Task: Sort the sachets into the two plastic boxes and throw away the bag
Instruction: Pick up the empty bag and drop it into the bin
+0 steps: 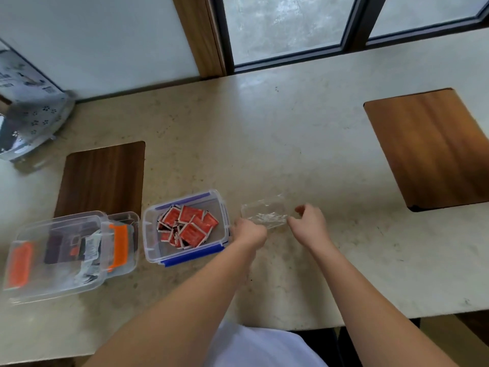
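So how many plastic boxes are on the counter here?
2. The blue-clip box, holding red sachets, sits just left of the left hand. The orange-clip box sits further left, near the counter's front edge. None seem hidden.

Eatery or canteen — long stone counter (264,133), inset wooden placemats (434,149), window (285,25) seating

Both hands (248,230) (308,223) on clear bag (264,214), red sachets (188,226) boxed.
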